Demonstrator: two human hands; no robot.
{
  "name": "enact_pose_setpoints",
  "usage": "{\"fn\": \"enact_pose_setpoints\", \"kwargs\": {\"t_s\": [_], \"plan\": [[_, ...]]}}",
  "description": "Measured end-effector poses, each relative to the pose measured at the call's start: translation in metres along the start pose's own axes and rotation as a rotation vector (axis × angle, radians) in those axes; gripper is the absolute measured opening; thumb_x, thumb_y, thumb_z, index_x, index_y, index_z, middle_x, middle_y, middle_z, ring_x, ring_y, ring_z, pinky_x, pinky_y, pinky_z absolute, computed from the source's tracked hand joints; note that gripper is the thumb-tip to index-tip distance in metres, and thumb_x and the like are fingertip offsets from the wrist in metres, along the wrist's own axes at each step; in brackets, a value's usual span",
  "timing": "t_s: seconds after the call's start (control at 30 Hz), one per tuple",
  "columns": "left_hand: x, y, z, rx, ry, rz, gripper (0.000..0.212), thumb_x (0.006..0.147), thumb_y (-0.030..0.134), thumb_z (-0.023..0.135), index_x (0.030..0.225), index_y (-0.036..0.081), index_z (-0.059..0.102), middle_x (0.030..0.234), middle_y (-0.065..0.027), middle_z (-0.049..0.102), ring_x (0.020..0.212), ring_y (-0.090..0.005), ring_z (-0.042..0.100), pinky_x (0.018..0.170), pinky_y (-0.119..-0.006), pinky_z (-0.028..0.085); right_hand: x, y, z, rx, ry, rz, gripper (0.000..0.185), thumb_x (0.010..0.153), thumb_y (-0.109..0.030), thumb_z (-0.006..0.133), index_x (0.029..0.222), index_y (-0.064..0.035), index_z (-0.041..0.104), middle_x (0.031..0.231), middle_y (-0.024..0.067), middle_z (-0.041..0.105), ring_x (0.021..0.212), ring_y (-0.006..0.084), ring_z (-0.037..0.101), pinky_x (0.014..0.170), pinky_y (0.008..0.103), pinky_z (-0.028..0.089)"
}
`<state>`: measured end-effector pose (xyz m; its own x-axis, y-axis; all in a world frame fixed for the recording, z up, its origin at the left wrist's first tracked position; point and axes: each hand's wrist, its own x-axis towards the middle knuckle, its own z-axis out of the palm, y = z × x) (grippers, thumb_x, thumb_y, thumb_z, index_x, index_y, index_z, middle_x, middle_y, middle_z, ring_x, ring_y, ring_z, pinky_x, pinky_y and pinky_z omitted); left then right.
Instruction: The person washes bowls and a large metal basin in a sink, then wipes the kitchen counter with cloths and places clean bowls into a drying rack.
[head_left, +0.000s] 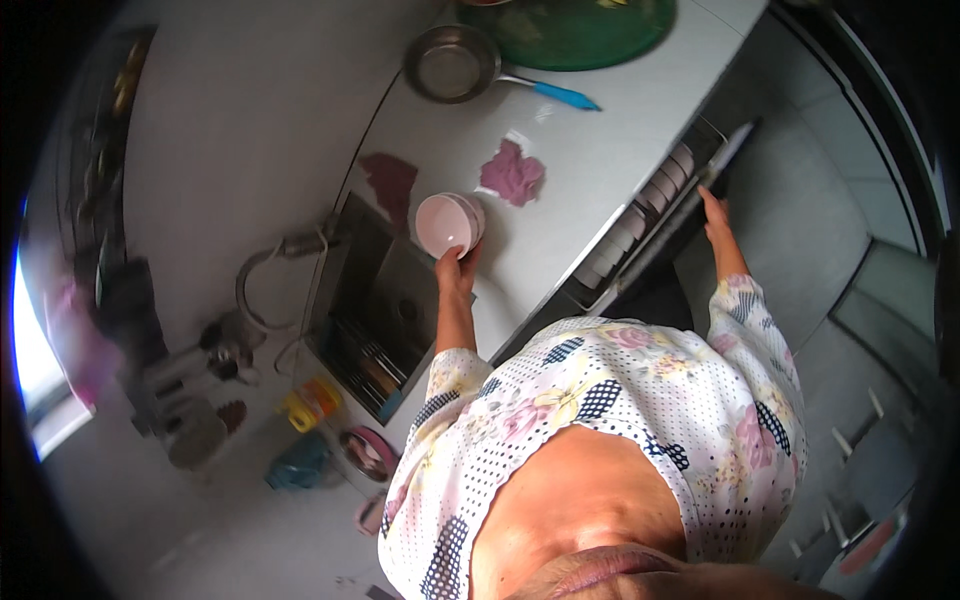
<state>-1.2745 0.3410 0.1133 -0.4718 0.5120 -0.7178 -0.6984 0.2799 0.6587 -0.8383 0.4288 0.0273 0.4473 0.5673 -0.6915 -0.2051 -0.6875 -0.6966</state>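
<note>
My left hand (458, 270) grips a small stack of pale pink bowls (444, 223), tilted on their side, by the sink-side edge of the white countertop (547, 247). With its fingers on the front edge of a pulled-out drawer (679, 214), my right hand (715, 213) is at the right. Inside the drawer, several light-coloured dishes (654, 192) stand in a row in a rack. A crumpled pink cloth (512, 173) lies on the counter beyond the bowls. Another, darker red cloth (391, 184) lies close to the sink corner.
A frying pan (452, 64) with a blue handle and a green round board or tray (577, 34) lie at the far end. At left are the sink (375, 307), with utensils in it, a faucet (251, 281), a yellow container (311, 405) and a pink-rimmed bowl (369, 454).
</note>
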Motion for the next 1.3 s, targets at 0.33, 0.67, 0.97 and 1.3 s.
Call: {"fn": "enact_pose_setpoints", "kwargs": {"t_s": [0.33,0.67,0.97,1.3], "plan": [[-0.013,-0.026,-0.040,-0.992,-0.719,-0.247,0.034,0.081,0.016,0.041,0.112,0.004,0.040,0.115,-0.0154,0.039,0.100,-0.0306,0.042,0.075,-0.036,0.045,0.054,0.053,-0.024,-0.442,0.151,-0.130,0.051,0.069,-0.026,0.058,0.107,0.0038,0.042,0.107,0.0173,0.047,0.098,0.0231,0.046,0.077,0.0298,0.038],[-0.021,-0.020,-0.055,-0.962,-1.231,-0.146,0.054,0.078,0.038,0.043,0.120,0.006,0.029,0.118,-0.0198,0.036,0.096,-0.0326,0.045,0.066,-0.032,0.046,-0.103,-0.019,0.086,-0.396,-0.821,-0.626,0.017,0.074,-0.009,0.053,0.089,-0.0017,0.053,0.081,0.0048,0.055,0.075,0.0109,0.052,0.068,0.0222,0.042],[-0.036,-0.052,-0.030,0.521,-0.682,0.608,0.050,0.070,0.012,0.054,0.114,0.000,0.034,0.108,-0.0134,0.045,0.097,-0.0239,0.046,0.082,-0.031,0.037,-0.229,-0.056,0.155,-0.364,-1.302,-1.134,0.057,0.065,-0.026,0.062,0.111,-0.0010,0.040,0.111,0.0153,0.042,0.100,0.0236,0.044,0.080,0.0299,0.038],[-0.047,-0.045,0.018,0.340,-0.753,-0.367,0.042,0.077,0.022,0.050,0.113,0.006,0.035,0.094,-0.0144,0.051,0.073,-0.0240,0.056,0.049,-0.034,0.049,-0.154,-0.035,0.112,-0.037,-1.111,-0.372,0.054,0.071,-0.017,0.057,0.117,-0.0028,0.033,0.098,0.0105,0.049,0.083,0.0160,0.050,0.067,0.0249,0.044]]}}
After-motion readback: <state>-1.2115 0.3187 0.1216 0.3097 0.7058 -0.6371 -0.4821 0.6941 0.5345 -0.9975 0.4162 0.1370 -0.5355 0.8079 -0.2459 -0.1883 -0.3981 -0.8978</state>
